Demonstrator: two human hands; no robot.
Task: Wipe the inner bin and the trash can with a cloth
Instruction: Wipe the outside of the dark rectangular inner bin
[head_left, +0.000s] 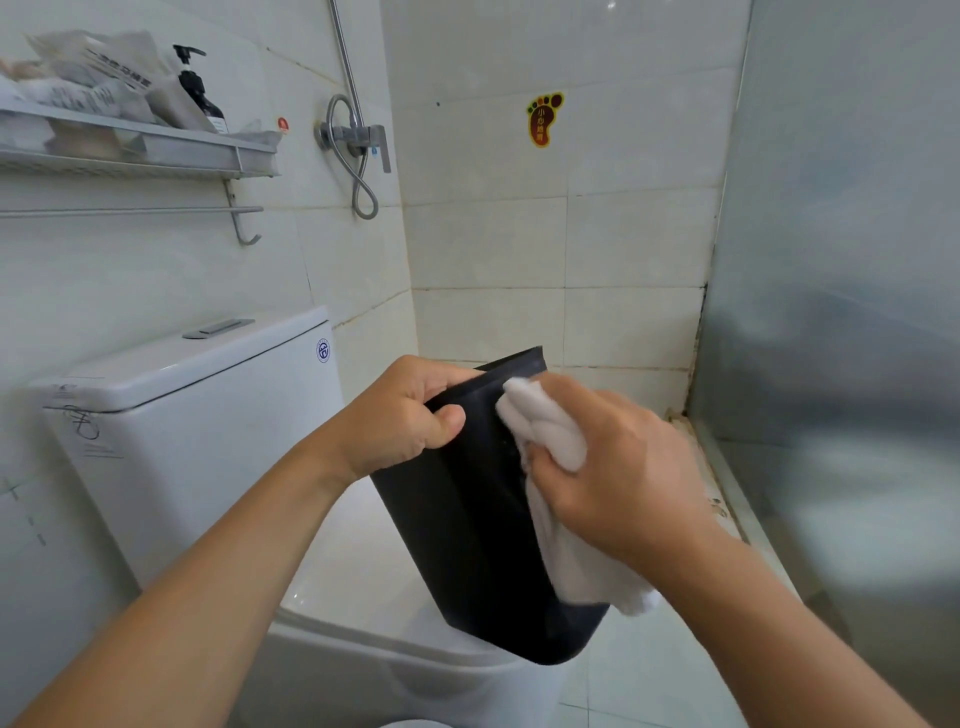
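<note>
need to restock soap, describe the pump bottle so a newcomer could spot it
Look above the toilet tank to the wall shelf. The pump bottle stands near its right end among pale packets, the only dark, upright thing there.

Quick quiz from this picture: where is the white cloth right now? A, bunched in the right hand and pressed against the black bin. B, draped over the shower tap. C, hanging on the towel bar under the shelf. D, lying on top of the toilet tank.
A: the right hand grips the bunched white cloth against the outer side of the black bin, which the left hand holds by its rim.
</note>
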